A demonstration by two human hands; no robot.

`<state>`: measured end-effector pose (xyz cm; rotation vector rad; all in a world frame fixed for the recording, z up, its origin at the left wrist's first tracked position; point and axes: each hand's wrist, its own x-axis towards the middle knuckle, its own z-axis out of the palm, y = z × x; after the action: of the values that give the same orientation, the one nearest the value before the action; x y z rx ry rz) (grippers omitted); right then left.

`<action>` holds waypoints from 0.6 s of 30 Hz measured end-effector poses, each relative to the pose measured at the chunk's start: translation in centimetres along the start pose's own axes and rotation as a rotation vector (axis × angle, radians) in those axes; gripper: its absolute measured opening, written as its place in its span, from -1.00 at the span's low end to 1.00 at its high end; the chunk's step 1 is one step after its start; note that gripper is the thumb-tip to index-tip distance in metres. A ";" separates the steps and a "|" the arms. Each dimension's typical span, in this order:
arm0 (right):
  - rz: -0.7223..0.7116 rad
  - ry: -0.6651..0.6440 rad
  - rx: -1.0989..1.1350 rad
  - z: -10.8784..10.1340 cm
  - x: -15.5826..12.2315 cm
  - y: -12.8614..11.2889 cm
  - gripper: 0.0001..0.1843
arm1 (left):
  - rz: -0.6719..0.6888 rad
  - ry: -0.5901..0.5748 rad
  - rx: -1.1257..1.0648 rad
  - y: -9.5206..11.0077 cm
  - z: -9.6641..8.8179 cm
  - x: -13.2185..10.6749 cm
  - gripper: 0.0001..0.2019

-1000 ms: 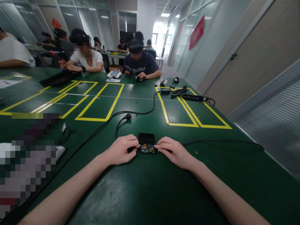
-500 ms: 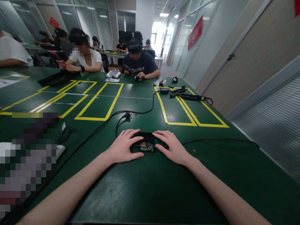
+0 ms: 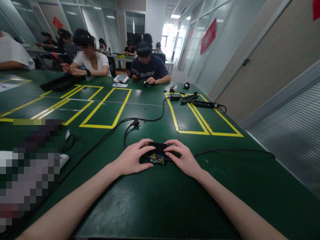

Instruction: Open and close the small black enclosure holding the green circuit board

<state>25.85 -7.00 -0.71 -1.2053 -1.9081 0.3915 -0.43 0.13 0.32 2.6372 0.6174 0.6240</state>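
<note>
A small black power adapter (image 3: 157, 154) lies open on the green table (image 3: 155, 200), its circuit board with orange coils showing at the near side. My left hand (image 3: 133, 157) grips its left end, fingers curled round the black cover. My right hand (image 3: 181, 157) holds the right end the same way. Both hands lift the black cover part at the far side. A black cord with a plug (image 3: 135, 123) runs from the left of the adapter; another cord (image 3: 237, 150) leaves to the right.
Yellow tape rectangles (image 3: 107, 106) mark the table beyond. Black tools and cables (image 3: 197, 100) lie at the far right. Several people sit at the far end, one in a dark shirt (image 3: 150, 70). A blurred patch covers the near left.
My hands went from pinching the adapter's ends, to lying spread over it, to curling round the black cover. The cover has shifted slightly toward me over the board.
</note>
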 end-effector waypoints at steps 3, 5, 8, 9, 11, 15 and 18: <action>0.027 0.016 0.053 0.1 0.1 -0.1 -0.89 | -0.024 -0.008 -0.024 0.3 -0.1 0.1 -0.29; 0.048 0.022 0.101 0.2 0.0 -0.1 -0.88 | -0.034 -0.013 -0.038 0.5 -0.1 0.1 -0.23; 0.056 0.038 0.154 0.4 0.0 0.0 -0.80 | -0.046 -0.008 -0.055 0.5 -0.1 0.1 -0.15; 0.054 0.044 0.162 0.5 0.0 0.1 -0.77 | -0.050 -0.007 -0.058 0.5 -0.1 0.0 -0.13; 0.052 0.046 0.168 0.6 -0.1 0.2 -0.67 | -0.054 -0.006 -0.056 0.4 0.0 0.0 -0.11; 0.044 0.031 0.138 0.7 -0.2 0.4 -0.56 | -0.046 -0.009 -0.052 0.2 0.1 -0.1 -0.12; 0.037 0.029 0.118 0.6 -0.2 0.4 -0.62 | -0.043 -0.012 -0.066 0.2 0.2 -0.1 -0.14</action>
<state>25.67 -6.85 -1.46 -1.1633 -1.8147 0.4965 -0.35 -0.10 0.23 2.5574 0.6374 0.6054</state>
